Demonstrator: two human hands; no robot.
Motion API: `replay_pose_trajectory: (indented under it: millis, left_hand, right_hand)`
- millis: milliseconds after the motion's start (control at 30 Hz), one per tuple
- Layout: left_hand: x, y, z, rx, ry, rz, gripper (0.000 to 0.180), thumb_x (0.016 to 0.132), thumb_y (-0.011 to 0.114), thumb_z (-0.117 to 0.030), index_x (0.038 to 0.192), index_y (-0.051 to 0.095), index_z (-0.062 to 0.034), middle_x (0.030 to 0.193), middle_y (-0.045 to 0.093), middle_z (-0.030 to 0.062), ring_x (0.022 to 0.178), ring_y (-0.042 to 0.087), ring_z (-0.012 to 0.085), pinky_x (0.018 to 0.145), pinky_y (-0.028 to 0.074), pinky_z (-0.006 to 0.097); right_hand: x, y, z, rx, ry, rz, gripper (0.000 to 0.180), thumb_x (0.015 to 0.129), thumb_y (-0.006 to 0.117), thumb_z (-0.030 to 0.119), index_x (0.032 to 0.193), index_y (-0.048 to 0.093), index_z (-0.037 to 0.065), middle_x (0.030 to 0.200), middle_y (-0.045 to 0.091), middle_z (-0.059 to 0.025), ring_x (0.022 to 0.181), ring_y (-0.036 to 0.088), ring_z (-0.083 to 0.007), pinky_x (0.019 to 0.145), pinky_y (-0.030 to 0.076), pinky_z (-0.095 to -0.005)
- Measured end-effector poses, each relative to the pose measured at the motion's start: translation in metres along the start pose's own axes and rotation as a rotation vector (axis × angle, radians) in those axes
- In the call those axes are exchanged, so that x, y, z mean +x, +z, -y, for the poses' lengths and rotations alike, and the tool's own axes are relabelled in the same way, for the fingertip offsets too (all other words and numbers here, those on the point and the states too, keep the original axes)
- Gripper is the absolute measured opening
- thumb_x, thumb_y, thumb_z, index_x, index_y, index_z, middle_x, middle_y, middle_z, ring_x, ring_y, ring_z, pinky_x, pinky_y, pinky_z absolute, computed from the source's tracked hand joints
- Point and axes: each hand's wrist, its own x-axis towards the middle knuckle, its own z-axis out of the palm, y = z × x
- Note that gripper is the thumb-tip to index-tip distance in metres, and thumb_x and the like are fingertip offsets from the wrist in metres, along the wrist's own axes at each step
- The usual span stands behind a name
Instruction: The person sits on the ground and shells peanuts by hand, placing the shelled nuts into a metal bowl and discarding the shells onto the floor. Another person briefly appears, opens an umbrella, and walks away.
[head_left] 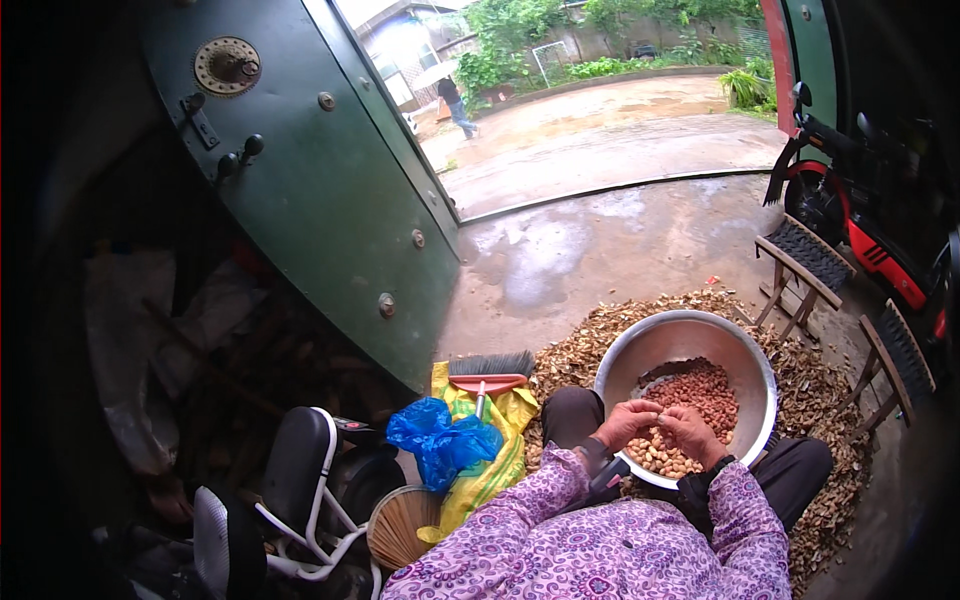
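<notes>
My left hand (pixel 626 422) and my right hand (pixel 692 434) meet over the near rim of a large metal basin (pixel 640 350) that rests between my knees. Together the fingertips pinch one small peanut pod (pixel 660 420). Shelled reddish peanuts (pixel 700 390) fill the bottom of the basin, with paler unshelled ones (pixel 660 458) heaped at the near side under my hands. Purple patterned sleeves cover both forearms.
Empty shells (pixel 620 325) lie piled on the wet concrete floor around the basin. A red broom (pixel 488 380), a yellow sack (pixel 500 465) and a blue plastic bag (pixel 440 440) lie to the left. A green door (pixel 330 180) stands open. A wooden stool (pixel 800 275) and a red scooter (pixel 870 220) are at right. A person (pixel 456 102) walks outside.
</notes>
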Motion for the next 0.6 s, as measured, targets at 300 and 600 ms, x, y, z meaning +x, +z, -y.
replay_pose_trajectory:
  millis: [300, 600]
  left_hand:
    - [0.003, -0.003, 0.006, 0.029, -0.016, 0.032, 0.023, 0.077, 0.058, -0.012, 0.097, 0.054, -0.0026, 0.079, 0.056, 0.0022, 0.064, 0.053, 0.0081, 0.058, 0.047, 0.022]
    - [0.004, -0.003, 0.000, 0.010, -0.060, 0.026, 0.023, 0.080, 0.054, -0.013, 0.098, 0.049, 0.0004, 0.074, 0.051, 0.0012, 0.060, 0.048, 0.0063, 0.054, 0.045, 0.020]
  right_hand:
    - [-0.004, -0.008, 0.012, -0.081, -0.028, -0.092, 0.013, 0.080, 0.048, 0.015, 0.073, 0.052, 0.005, 0.059, 0.049, -0.0017, 0.047, 0.047, -0.0089, 0.044, 0.044, -0.0228]
    - [-0.028, -0.148, 0.059, 0.940, -0.787, -0.469, 0.034, 0.081, 0.049, 0.040, 0.082, 0.054, 0.006, 0.072, 0.057, -0.0015, 0.051, 0.050, -0.0060, 0.045, 0.043, -0.0195]
